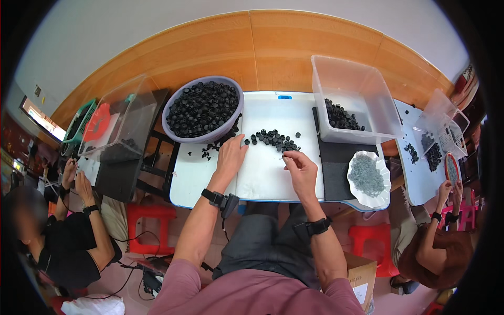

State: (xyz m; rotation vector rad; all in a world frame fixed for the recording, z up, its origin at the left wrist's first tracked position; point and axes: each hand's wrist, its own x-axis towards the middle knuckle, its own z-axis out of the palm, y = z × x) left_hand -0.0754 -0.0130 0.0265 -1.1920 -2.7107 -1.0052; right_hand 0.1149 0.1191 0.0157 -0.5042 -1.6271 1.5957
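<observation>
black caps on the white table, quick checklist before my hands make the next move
1. Loose black caps within reach on the white table: ok, a small cluster lies just ahead of both hands.
2. Left hand free: ok, it rests flat on the table by the cluster, holding nothing that shows.
3. Right hand grip: cannot tell, the fingers pinch something small and dark, too tiny to make out.
4. Supply in the purple basin: ok, heaped with black caps.
5. Room in the clear bin: ok, only a low pile in it.
6. White dish of grey pieces at hand: ok, beside the right hand.
</observation>
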